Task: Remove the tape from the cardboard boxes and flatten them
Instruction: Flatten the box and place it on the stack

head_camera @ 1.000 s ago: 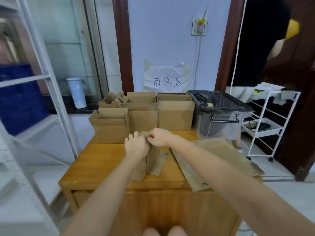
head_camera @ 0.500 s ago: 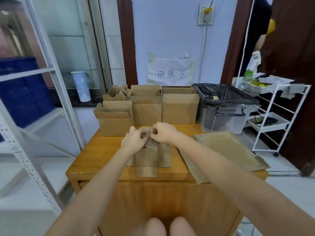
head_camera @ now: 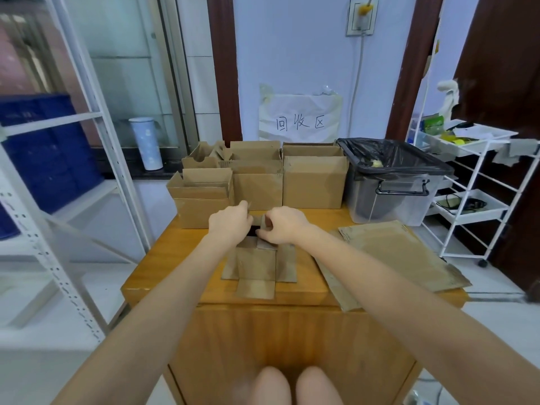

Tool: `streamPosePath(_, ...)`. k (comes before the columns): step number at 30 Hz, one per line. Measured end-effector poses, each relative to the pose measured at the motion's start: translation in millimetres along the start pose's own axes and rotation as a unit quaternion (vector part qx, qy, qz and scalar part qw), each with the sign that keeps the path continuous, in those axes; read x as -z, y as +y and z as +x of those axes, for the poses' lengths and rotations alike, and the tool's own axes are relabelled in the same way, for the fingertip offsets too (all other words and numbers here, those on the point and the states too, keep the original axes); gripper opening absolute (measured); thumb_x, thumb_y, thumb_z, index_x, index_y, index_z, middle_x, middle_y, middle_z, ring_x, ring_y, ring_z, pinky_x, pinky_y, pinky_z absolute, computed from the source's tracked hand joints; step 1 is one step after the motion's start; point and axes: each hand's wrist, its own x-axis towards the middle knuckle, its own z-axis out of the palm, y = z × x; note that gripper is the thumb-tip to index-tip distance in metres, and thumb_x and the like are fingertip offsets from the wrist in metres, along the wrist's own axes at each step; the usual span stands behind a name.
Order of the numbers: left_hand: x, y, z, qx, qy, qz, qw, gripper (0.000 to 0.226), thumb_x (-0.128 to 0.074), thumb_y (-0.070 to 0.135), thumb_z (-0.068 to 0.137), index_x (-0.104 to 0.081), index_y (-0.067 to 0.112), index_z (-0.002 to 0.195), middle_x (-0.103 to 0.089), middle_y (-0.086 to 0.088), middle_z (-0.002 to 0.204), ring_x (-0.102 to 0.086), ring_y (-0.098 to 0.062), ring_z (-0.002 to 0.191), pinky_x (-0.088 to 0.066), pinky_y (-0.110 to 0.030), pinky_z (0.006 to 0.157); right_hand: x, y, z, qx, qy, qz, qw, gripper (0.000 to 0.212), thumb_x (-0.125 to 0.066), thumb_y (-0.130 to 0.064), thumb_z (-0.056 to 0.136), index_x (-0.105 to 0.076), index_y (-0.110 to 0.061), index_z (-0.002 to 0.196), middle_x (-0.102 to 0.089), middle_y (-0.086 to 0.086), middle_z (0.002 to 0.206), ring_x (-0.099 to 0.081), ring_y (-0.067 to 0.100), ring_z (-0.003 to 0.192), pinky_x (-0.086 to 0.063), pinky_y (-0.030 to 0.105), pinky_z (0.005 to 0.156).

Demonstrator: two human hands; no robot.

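Working at the far end of a small box (head_camera: pixel 257 263) mid-counter (head_camera: pixel 181 258), both hands' fingers are pinching its top flaps, apparently peeling tape; flattening is coming next.

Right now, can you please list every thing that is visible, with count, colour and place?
small cardboard box: 1, brown, table middle, flaps spread, under both hands
standing cardboard boxes: about 5, brown, back of table
flattened cardboard: 1 pile, brown, table right
table: 1, orange wood
plastic bin: 1, clear with black bag, back right of table
paper sign: 1, white, wall
wall socket: 1, white, wall top
tumbler: 1, white, ledge left
shelf rack: 1, white, left
blue crates: count unclear, left, behind the rack
trolley: 1, white, right
left hand: grips box top
right hand: pinches box top
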Motion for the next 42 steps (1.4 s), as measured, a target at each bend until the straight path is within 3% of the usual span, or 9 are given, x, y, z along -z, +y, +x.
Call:
streamPosePath(4,2.0,-9.9,-0.8,0.026,0.019,0.068,0.997,0.032,-0.04,0.009,0.099,-0.046,0.014,0.13,-0.064,-0.009,0.108,-0.061,-0.029,0.094,-0.039,-0.033,0.068,-1.4,-2.1,1.8,-0.005,0.007,-0.029,1.0,0.04,-0.055,-0.06,0.086,-0.057,-0.02,0.079,-0.062,-0.003,0.086,-0.057,0.018,0.079,-0.041,0.026,0.059)
streamPosePath(8,-13.7,-30.2,-5.0,0.043,-0.007,0.064,0.997,0.031,-0.044,0.007,0.096,-0.062,0.017,0.12,-0.062,-0.005,0.114,-0.06,-0.026,0.101,-0.043,-0.031,0.071,-2.9,-5.8,4.6,-0.008,0.018,-0.05,0.999,0.051,-0.056,-0.066,0.081,-0.061,-0.015,0.085,-0.064,-0.001,0.086,-0.06,0.02,0.08,-0.044,0.027,0.058)
streamPosePath(13,-26.8,-35.5,-13.1,0.055,-0.034,-0.075,0.995,0.032,-0.039,0.026,0.099,-0.065,0.012,0.11,-0.065,-0.006,0.1,-0.061,-0.025,0.087,-0.05,-0.033,0.069,0.8,-5.3,4.3,-0.01,0.014,-0.013,1.0,0.044,-0.06,-0.056,0.082,-0.062,-0.013,0.09,-0.065,0.0,0.091,-0.061,0.02,0.083,-0.047,0.029,0.063)
streamPosePath(17,-27.6,-28.2,-16.6,0.06,-0.037,-0.068,0.995,0.035,-0.042,0.039,0.098,-0.065,0.013,0.107,-0.065,-0.004,0.098,-0.061,-0.023,0.086,-0.047,-0.031,0.067,1.9,-3.0,2.8,-0.016,0.006,0.03,0.999,0.034,-0.063,-0.049,0.081,-0.059,-0.016,0.087,-0.065,-0.001,0.092,-0.062,0.021,0.087,-0.053,0.032,0.072)
streamPosePath(23,-30.0,-24.2,-15.9,0.066,-0.032,-0.049,0.996,0.033,-0.046,0.039,0.098,-0.061,0.013,0.113,-0.063,-0.005,0.105,-0.061,-0.024,0.093,-0.048,-0.032,0.07,12.0,6.3,1.6,-0.041,0.007,0.176,0.984,0.038,-0.064,-0.043,0.083,-0.059,-0.014,0.107,-0.061,0.0,0.102,-0.058,0.019,0.096,-0.053,0.035,0.084)
streamPosePath(30,-32.4,-23.7,-17.6,0.057,-0.031,-0.063,0.996,0.033,-0.043,0.034,0.1,-0.062,0.01,0.113,-0.064,-0.006,0.1,-0.06,-0.022,0.088,-0.049,-0.03,0.066,26.0,41.6,-11.4,-0.132,-0.051,0.423,0.895,0.052,-0.068,-0.008,0.083,-0.042,-0.011,0.129,-0.063,0.013,0.109,-0.071,0.022,0.082,-0.059,0.026,0.066)
streamPosePath(33,-32.8,-24.4,-18.5,0.054,-0.032,-0.069,0.996,0.034,-0.042,0.033,0.101,-0.062,0.009,0.114,-0.065,-0.007,0.101,-0.061,-0.023,0.089,-0.05,-0.031,0.068,20.1,57.3,-16.6,-0.152,-0.094,0.402,0.898,0.059,-0.072,-0.001,0.08,-0.043,-0.015,0.131,-0.065,0.012,0.101,-0.072,0.024,0.08,-0.06,0.028,0.067)
streamPosePath(37,-32.9,-24.3,-17.7,0.053,-0.036,-0.073,0.995,0.035,-0.042,0.033,0.101,-0.061,0.009,0.118,-0.066,-0.008,0.105,-0.062,-0.024,0.093,-0.049,-0.03,0.068,2.8,66.6,-21.7,-0.153,-0.104,0.362,0.914,0.042,-0.076,-0.017,0.08,-0.057,-0.019,0.117,-0.067,0.009,0.105,-0.068,0.017,0.081,-0.056,0.025,0.065)
streamPosePath(42,-34.0,-26.0,-17.7,0.056,-0.041,-0.097,0.993,0.037,-0.042,0.033,0.101,-0.058,0.009,0.124,-0.066,-0.009,0.111,-0.062,-0.024,0.098,-0.049,-0.029,0.071,-12.5,60.7,-21.7,-0.151,-0.093,0.342,0.923,0.038,-0.074,-0.021,0.083,-0.055,-0.022,0.115,-0.067,0.007,0.097,-0.065,0.014,0.078,-0.053,0.027,0.069)
